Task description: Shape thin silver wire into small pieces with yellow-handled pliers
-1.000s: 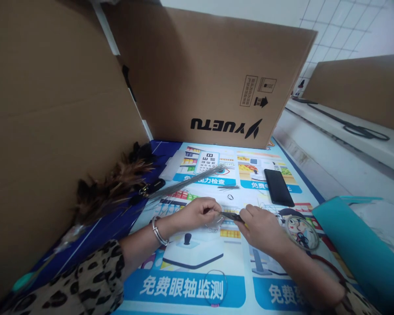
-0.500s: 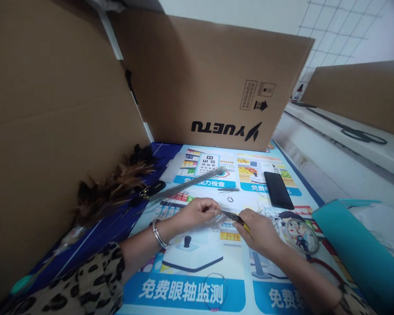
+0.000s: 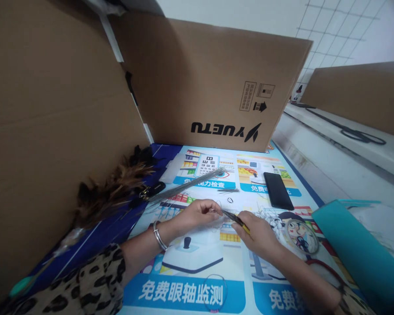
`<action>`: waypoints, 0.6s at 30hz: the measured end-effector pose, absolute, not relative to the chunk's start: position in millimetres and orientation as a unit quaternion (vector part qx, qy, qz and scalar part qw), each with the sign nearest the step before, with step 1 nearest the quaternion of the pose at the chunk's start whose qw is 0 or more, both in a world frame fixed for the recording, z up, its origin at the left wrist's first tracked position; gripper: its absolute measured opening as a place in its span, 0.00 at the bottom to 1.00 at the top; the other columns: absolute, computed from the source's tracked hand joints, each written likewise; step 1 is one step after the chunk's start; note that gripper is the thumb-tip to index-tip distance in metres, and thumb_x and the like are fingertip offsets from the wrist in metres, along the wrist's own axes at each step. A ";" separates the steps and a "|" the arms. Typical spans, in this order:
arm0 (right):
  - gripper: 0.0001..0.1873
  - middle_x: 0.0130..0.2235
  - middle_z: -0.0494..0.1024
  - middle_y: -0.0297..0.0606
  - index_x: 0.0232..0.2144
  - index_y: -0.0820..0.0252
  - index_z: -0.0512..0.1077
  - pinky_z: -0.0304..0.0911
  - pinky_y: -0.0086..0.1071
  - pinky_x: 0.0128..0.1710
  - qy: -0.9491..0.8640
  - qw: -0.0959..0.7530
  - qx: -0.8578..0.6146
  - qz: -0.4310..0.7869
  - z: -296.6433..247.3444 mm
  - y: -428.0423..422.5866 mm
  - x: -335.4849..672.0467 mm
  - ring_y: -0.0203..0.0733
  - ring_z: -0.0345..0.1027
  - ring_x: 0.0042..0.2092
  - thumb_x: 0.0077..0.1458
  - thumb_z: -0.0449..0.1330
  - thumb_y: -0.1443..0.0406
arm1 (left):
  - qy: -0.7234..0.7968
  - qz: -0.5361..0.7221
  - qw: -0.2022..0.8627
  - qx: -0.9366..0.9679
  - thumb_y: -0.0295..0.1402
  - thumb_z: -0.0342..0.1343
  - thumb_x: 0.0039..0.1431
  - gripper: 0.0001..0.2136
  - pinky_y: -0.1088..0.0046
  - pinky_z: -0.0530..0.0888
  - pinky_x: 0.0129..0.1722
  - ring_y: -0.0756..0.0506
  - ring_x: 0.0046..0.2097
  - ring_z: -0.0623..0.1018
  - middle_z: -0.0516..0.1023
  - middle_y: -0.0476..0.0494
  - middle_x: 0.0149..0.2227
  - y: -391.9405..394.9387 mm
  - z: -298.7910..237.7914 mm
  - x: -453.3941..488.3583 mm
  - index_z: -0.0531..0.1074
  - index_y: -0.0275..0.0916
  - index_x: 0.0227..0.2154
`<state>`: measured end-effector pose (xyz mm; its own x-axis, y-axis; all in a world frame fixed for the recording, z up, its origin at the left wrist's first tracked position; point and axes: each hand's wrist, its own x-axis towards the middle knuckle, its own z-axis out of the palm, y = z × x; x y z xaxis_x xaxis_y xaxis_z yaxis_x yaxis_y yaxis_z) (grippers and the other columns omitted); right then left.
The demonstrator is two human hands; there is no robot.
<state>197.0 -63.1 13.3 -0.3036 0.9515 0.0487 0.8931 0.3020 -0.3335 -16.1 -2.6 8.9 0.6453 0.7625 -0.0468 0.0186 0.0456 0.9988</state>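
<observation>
My left hand [image 3: 202, 214] pinches a thin wire [image 3: 220, 221] that curls below and beside the fingertips. The wire's exact shape is hard to make out. Wrapped in my right hand [image 3: 258, 232] are pliers [image 3: 233, 217] with yellow-and-black handles, their dark jaws pointing left at the wire by my left fingertips. Just beyond the hands lie a small black ring [image 3: 230, 200] and a few short wire pieces [image 3: 229, 190]. A bundle of long straight wires [image 3: 190, 183] lies slanting behind my left hand. Closer to me, a thin wire loop [image 3: 215, 291] rests on the printed mat.
A black phone [image 3: 278, 190] lies at the back right. Right of my forearm are a round clear dish [image 3: 302, 236] and a teal box [image 3: 357, 249]. Brown feathers [image 3: 114, 188] line the left side. Cardboard panels [image 3: 210, 83] stand behind and at left.
The wire held at my left fingertips has shifted and turned a little. The plier jaws stay close to it, and my right hand has moved slightly left.
</observation>
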 end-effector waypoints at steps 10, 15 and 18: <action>0.13 0.33 0.69 0.35 0.33 0.57 0.61 0.51 0.27 0.30 -0.793 0.133 -0.574 0.154 9.4 -63.4 195.2 0.37 0.63 0.34 0.57 0.44 0.55 | 0.348 0.320 0.668 0.575 0.37 0.59 0.46 0.12 0.79 0.60 0.24 0.55 0.23 0.63 0.67 0.50 0.22 -5.8 -0.6 -11.4 0.70 0.31 0.28; 0.13 0.34 0.69 0.35 0.34 0.57 0.62 0.52 0.27 0.31 -0.790 0.139 -0.576 0.158 9.4 -63.2 195.3 0.37 0.63 0.34 0.57 0.44 0.55 | 0.347 0.340 0.664 0.569 0.36 0.59 0.46 0.11 0.79 0.61 0.25 0.55 0.24 0.64 0.68 0.50 0.23 -6.5 2.2 -11.7 0.71 0.32 0.27; 0.13 0.34 0.69 0.35 0.34 0.57 0.62 0.52 0.27 0.31 -0.790 0.138 -0.577 0.158 10.1 -64.1 194.8 0.37 0.63 0.35 0.57 0.44 0.55 | 0.341 0.335 0.669 0.569 0.36 0.59 0.46 0.11 0.80 0.61 0.24 0.55 0.24 0.64 0.68 0.50 0.23 -6.2 1.3 -11.3 0.70 0.32 0.27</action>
<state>194.8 -64.1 10.1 -0.2967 0.9543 0.0360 0.8670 0.2849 -0.4088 -11.3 -6.2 1.3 0.5433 0.8362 -0.0747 -0.0613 0.1282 0.9899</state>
